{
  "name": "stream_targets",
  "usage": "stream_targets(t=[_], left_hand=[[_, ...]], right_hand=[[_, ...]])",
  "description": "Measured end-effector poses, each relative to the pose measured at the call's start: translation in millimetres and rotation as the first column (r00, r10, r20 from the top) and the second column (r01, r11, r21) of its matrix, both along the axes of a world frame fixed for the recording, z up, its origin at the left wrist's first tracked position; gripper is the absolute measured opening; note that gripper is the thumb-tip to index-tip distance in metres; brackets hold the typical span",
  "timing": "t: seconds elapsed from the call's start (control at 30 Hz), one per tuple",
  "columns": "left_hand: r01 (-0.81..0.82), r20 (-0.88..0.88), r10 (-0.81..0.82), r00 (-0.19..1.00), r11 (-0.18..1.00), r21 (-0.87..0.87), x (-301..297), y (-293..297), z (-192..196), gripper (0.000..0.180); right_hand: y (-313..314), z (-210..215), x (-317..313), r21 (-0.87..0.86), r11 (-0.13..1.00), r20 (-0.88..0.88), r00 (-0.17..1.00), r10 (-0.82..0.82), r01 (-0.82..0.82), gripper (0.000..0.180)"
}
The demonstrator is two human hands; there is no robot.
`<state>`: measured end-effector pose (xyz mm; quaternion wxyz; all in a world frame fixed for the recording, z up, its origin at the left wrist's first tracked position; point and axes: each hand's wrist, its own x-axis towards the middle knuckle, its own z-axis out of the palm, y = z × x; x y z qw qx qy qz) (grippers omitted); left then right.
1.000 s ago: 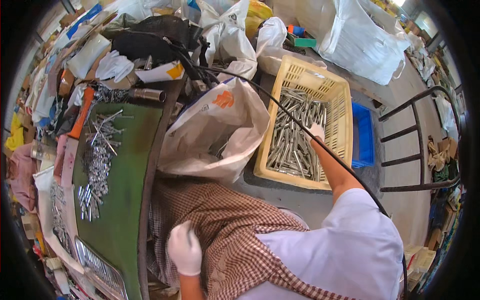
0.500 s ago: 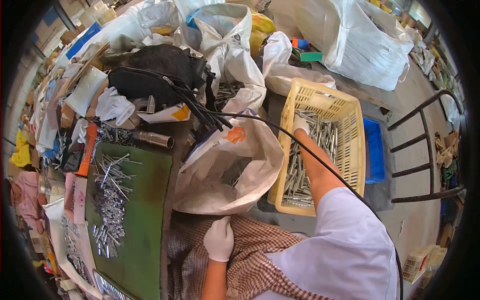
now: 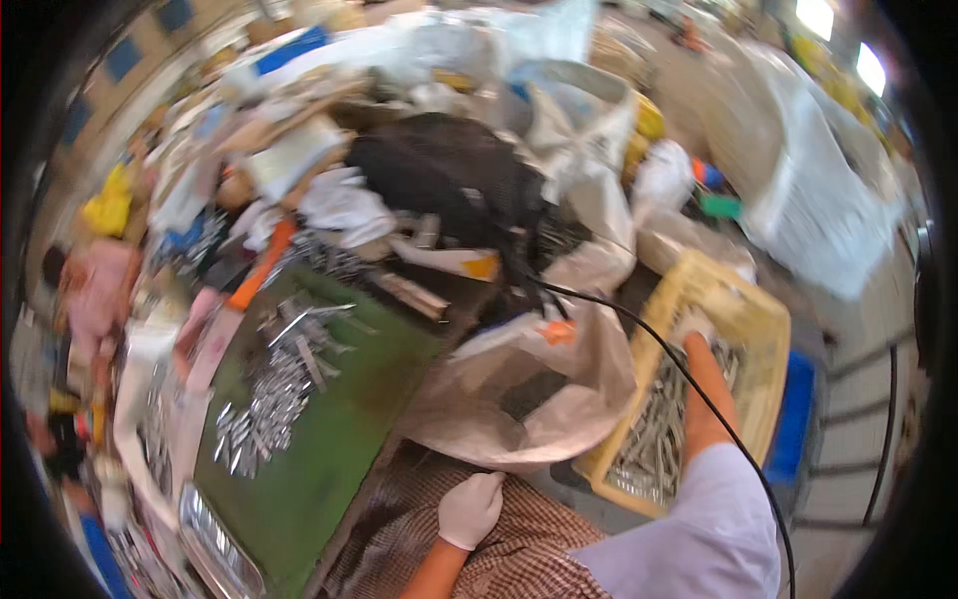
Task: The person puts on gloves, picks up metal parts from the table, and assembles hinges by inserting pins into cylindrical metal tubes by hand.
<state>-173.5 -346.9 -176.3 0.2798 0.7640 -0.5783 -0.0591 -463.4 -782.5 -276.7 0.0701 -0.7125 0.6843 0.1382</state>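
My right hand (image 3: 692,327), in a white glove, reaches into the far end of a yellow plastic basket (image 3: 766,384). It is among the long, shiny metal pieces (image 3: 649,444) lying there; blur and the pieces hide its fingers. My left hand (image 3: 471,509), also gloved, is closed in a fist over the checked brown apron (image 3: 529,554). That fist is just below the near rim of an open white woven sack (image 3: 589,399), and whatever it may hold is hidden. To the left, a loose pile of small, shiny metal pieces (image 3: 274,399) lies on the green work surface (image 3: 339,469).
A black cable (image 3: 654,334) crosses in front of my right arm. Beside the basket are a blue bin (image 3: 793,419) and a dark metal rack (image 3: 883,429). Behind lie a black bag (image 3: 439,175) and large white sacks (image 3: 798,170). An orange-handled tool (image 3: 261,265) is at the green surface's edge.
My view has turned left, so the scene sits further right and is blurred. My right hand remains in the basket. My left fist now appears closer to the sack's rim.
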Motion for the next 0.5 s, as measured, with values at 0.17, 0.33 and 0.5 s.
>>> stream_targets(t=[0.17,0.33,0.5], left_hand=[[0.092,-0.099,-0.080,0.992,0.988,0.121,-4.5,-7.9,-12.7,0.019],[0.134,-0.175,-0.123,0.977,0.990,0.051,1.3,4.6,-13.8,0.020],[0.125,-0.161,-0.110,0.981,0.989,0.085,-2.8,1.8,-22.5,0.019]], right_hand=[[-71.5,-147.1,-85.2,0.046,0.994,-0.144,0.984,0.107,-0.102,0.050],[-120.2,-182.1,-92.2,-0.100,0.847,-0.430,0.790,0.437,-0.523,0.043],[-46.9,-122.3,-24.5,0.104,0.995,-0.138,0.990,0.021,-0.007,0.040]])
